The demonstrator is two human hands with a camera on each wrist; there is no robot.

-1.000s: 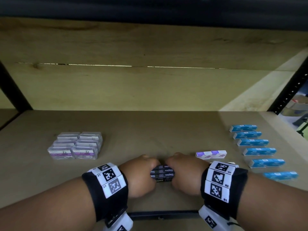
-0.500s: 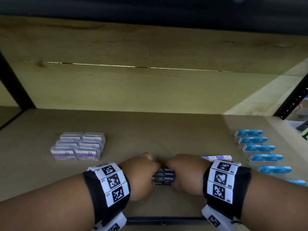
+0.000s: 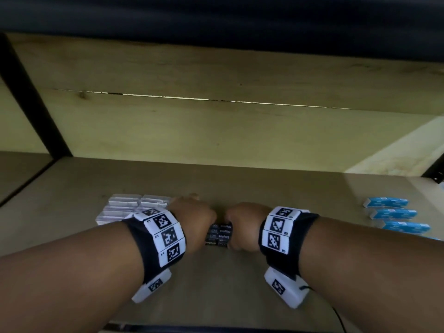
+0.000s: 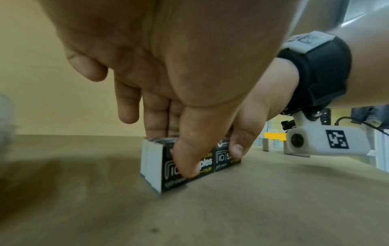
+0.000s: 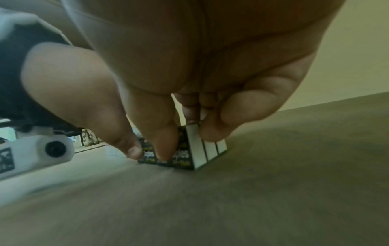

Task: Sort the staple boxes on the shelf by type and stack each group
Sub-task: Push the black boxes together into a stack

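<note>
A tight block of several black staple boxes (image 3: 219, 234) stands on the wooden shelf (image 3: 216, 296), gripped from both ends. My left hand (image 3: 195, 219) holds its left end, thumb on the printed front and fingers behind, as the left wrist view shows: black boxes (image 4: 155, 168), left hand (image 4: 174, 149). My right hand (image 3: 242, 224) pinches the right end the same way; in the right wrist view the black boxes (image 5: 197, 148) sit under my right hand (image 5: 181, 141). A stacked group of white-and-purple boxes (image 3: 129, 205) lies just left of my left hand.
Blue staple boxes (image 3: 394, 213) lie in a row at the right of the shelf. A black upright post (image 3: 36, 104) stands at the back left, and the wooden back wall (image 3: 216, 131) is behind. The shelf's front edge runs below my forearms.
Both hands have slid the black block leftward along the shelf, closer to the white-and-purple group and farther from the blue row. The single purple box is now hidden behind my right wrist.
</note>
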